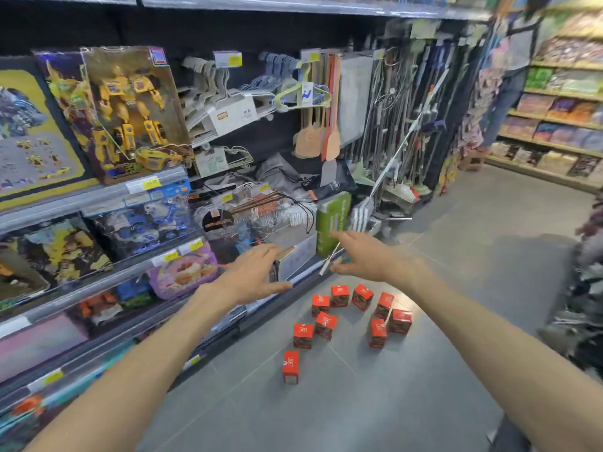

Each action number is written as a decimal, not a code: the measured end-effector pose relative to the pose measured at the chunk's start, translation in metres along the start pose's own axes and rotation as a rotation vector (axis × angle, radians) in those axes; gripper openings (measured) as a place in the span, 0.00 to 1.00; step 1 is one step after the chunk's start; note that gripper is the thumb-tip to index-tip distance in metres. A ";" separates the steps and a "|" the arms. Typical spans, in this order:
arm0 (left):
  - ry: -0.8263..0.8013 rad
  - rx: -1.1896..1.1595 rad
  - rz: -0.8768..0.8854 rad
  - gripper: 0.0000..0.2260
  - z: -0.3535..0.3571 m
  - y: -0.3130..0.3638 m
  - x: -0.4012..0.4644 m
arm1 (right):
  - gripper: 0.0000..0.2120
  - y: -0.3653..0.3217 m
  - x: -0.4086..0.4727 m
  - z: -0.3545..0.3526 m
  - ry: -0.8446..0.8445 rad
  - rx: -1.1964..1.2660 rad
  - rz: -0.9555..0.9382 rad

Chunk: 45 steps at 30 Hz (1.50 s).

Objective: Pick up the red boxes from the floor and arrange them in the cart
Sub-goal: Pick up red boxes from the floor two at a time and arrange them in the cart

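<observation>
Both forearms reach forward from the bottom edge, over the grey floor [424, 370]. Left hand [251, 275] is spread flat, fingers straight, holding nothing, in front of the lower shelf [98, 288]. Right hand [362, 256] is also loose and spread, fingers pointing toward the shelf, holding nothing. Nine red boxes [355, 316] stand on the floor beyond and between the hands, just beside the shelf base: eight clustered in a loose ring, one [290, 367] apart, nearer the camera. Toys [127, 109], hangers [225, 93] and mops [408, 109] fill the shelving.
</observation>
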<state>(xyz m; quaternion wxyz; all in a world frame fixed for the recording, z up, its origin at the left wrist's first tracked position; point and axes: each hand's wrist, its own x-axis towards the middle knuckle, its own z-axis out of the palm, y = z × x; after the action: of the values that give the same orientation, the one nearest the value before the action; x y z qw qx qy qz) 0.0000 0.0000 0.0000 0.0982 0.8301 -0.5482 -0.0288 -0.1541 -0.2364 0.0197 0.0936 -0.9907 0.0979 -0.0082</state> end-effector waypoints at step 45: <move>-0.046 -0.298 -0.872 0.44 0.290 -0.166 0.219 | 0.42 0.221 0.398 0.221 -0.344 0.099 -0.366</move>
<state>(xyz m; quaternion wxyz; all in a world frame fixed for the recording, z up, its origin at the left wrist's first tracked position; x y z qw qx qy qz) 0.1926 -0.1759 -0.3030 0.1829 0.9592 -0.1395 -0.1645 0.2013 -0.4865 -0.2400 0.1545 -0.9730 -0.1011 0.1388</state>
